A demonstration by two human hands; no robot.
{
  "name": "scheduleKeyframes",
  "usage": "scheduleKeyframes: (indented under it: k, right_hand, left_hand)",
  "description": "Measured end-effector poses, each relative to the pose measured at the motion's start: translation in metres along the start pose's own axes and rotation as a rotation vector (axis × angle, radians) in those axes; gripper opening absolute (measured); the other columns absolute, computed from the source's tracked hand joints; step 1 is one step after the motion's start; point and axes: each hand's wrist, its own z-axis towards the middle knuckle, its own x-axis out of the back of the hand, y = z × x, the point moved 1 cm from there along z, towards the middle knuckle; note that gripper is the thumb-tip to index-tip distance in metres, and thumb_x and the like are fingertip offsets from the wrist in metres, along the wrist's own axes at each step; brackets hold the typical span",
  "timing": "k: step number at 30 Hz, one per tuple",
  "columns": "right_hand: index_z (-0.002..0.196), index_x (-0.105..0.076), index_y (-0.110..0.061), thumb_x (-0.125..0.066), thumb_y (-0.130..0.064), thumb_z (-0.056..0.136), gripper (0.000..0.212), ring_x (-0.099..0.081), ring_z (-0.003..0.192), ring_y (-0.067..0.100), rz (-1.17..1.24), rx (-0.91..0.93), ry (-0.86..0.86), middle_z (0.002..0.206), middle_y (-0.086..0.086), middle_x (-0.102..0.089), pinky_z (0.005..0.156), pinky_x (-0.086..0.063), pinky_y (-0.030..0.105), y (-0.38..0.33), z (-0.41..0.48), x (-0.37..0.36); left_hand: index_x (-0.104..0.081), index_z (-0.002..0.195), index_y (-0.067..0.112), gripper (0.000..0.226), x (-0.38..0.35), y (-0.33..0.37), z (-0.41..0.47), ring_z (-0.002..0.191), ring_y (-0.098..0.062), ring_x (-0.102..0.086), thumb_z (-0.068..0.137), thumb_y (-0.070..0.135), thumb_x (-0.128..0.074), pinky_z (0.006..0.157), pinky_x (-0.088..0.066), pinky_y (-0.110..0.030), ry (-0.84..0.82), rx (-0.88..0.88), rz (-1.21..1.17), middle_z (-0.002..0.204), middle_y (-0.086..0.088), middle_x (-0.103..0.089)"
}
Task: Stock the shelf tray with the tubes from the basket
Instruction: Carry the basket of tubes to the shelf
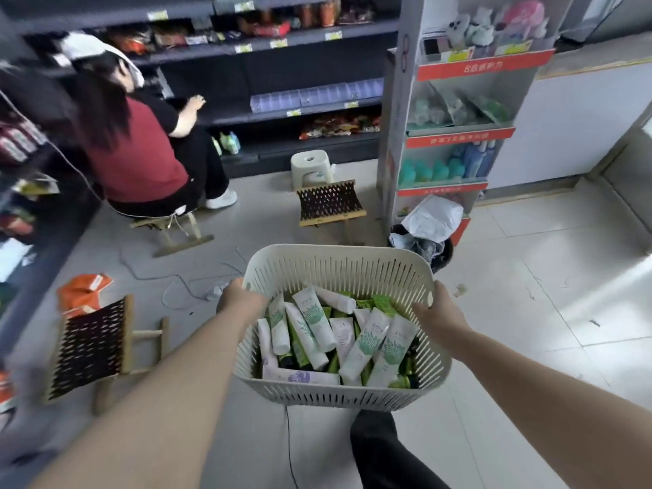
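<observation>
Head view: we hold the cream slotted basket [335,273] in front of us with both hands. Our left hand [240,298] grips the basket's left rim, its fingers curled over the edge and down inside. Our right hand [439,312] grips the right rim in the same way, with the thumb lying on top. The tubes [314,317] lie heaped inside the basket: most are white with green print, a few are dark green, and some pale lilac ones lie at the near wall.

The clear divided shelf tray [317,95] sits on a dark shelf far beyond the basket, well apart from it. Beyond the basket and to its left, a seated person [134,150] in a red top reaches toward that shelf. A folding wooden stool [330,202] stands on the floor just beyond the basket's far rim, with a white plastic stool [310,167] behind it. A second folding stool [91,344] stands left of the basket. Beyond and right of the basket rises a display stand [455,135].
</observation>
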Motion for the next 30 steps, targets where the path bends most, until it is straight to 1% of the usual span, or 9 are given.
scheduleKeyframes:
  k: [5, 9, 11, 15, 19, 22, 25, 27, 30]
  right_hand:
    - [0.134, -0.033, -0.016, -0.053, -0.021, 0.092, 0.047, -0.061, 0.086, 0.030, -0.069, 0.075, -0.070, 0.110, 0.011, -0.060, 0.065, -0.050, 0.037, -0.063, 0.091, -0.024]
    - [0.136, -0.029, -0.018, -0.055, -0.026, 0.091, 0.052, -0.063, 0.078, 0.027, -0.053, 0.118, -0.157, 0.108, 0.010, -0.062, 0.056, -0.047, 0.033, -0.113, 0.161, -0.028]
    - [0.135, -0.029, -0.021, -0.054, -0.029, 0.091, 0.051, -0.063, 0.075, 0.025, -0.046, 0.133, -0.175, 0.107, 0.009, -0.062, 0.058, -0.052, 0.037, -0.138, 0.195, -0.026]
    - [0.138, -0.028, -0.022, -0.055, -0.027, 0.090, 0.055, -0.063, 0.077, 0.028, -0.067, 0.172, -0.182, 0.109, 0.011, -0.061, 0.057, -0.051, 0.036, -0.190, 0.262, -0.019]
    - [0.138, -0.028, -0.021, -0.054, -0.019, 0.090, 0.054, -0.061, 0.073, 0.023, -0.070, 0.186, -0.183, 0.107, 0.008, -0.060, 0.047, -0.039, 0.026, -0.233, 0.320, -0.016]
    - [0.140, -0.025, -0.020, -0.053, -0.022, 0.091, 0.056, -0.060, 0.074, 0.025, -0.083, 0.189, -0.171, 0.108, 0.009, -0.059, 0.048, -0.039, 0.027, -0.260, 0.366, -0.018]
    - [0.142, -0.022, -0.017, -0.052, -0.025, 0.093, 0.058, -0.059, 0.073, 0.024, -0.105, 0.183, -0.169, 0.110, 0.009, -0.057, 0.048, -0.039, 0.027, -0.288, 0.416, -0.026]
    - [0.142, -0.022, -0.017, -0.052, -0.025, 0.093, 0.057, -0.058, 0.071, 0.023, -0.100, 0.169, -0.162, 0.112, 0.010, -0.057, 0.048, -0.040, 0.027, -0.309, 0.452, -0.034]
    - [0.144, -0.019, -0.019, -0.050, -0.027, 0.095, 0.059, -0.056, 0.063, 0.019, -0.086, 0.119, -0.148, 0.105, 0.007, -0.055, 0.046, -0.039, 0.026, -0.337, 0.499, -0.045]
  left_hand:
    - [-0.056, 0.116, 0.017, 0.034, 0.010, 0.020, 0.070, 0.093, -0.033, -0.062, 0.082, 0.011, -0.061, 0.086, -0.054, -0.045, 0.109, 0.084, -0.056, 0.102, -0.009, -0.063]
    - [-0.059, 0.113, 0.018, 0.030, 0.007, 0.055, 0.124, 0.091, -0.031, -0.062, 0.085, 0.009, -0.061, 0.076, -0.051, -0.035, 0.164, 0.118, -0.070, 0.103, -0.007, -0.065]
    - [-0.059, 0.116, 0.019, 0.031, 0.005, 0.074, 0.149, 0.089, -0.031, -0.061, 0.086, 0.010, -0.060, 0.071, -0.049, -0.034, 0.193, 0.137, -0.081, 0.104, -0.006, -0.065]
    - [-0.056, 0.122, 0.017, 0.036, 0.005, 0.118, 0.196, 0.097, -0.035, -0.061, 0.086, 0.009, -0.060, 0.085, -0.053, -0.047, 0.243, 0.168, -0.124, 0.107, -0.007, -0.063]
    - [-0.055, 0.128, 0.016, 0.042, 0.004, 0.159, 0.250, 0.100, -0.035, -0.062, 0.087, 0.009, -0.060, 0.084, -0.053, -0.046, 0.237, 0.157, -0.178, 0.113, -0.010, -0.064]
    - [-0.060, 0.118, 0.016, 0.033, 0.001, 0.188, 0.301, 0.097, -0.035, -0.063, 0.086, 0.008, -0.057, 0.075, -0.052, -0.040, 0.200, 0.145, -0.211, 0.107, -0.010, -0.067]
    - [-0.060, 0.119, 0.016, 0.035, -0.004, 0.218, 0.360, 0.100, -0.034, -0.062, 0.086, 0.006, -0.057, 0.078, -0.050, -0.037, 0.158, 0.146, -0.250, 0.110, -0.010, -0.066]
    - [-0.058, 0.122, 0.017, 0.038, -0.008, 0.239, 0.400, 0.106, -0.039, -0.061, 0.086, 0.007, -0.057, 0.080, -0.051, -0.040, 0.128, 0.159, -0.243, 0.111, -0.012, -0.066]
    - [-0.052, 0.129, 0.017, 0.045, -0.011, 0.273, 0.454, 0.110, -0.042, -0.059, 0.085, 0.009, -0.059, 0.090, -0.050, -0.052, 0.089, 0.162, -0.193, 0.113, -0.010, -0.064]
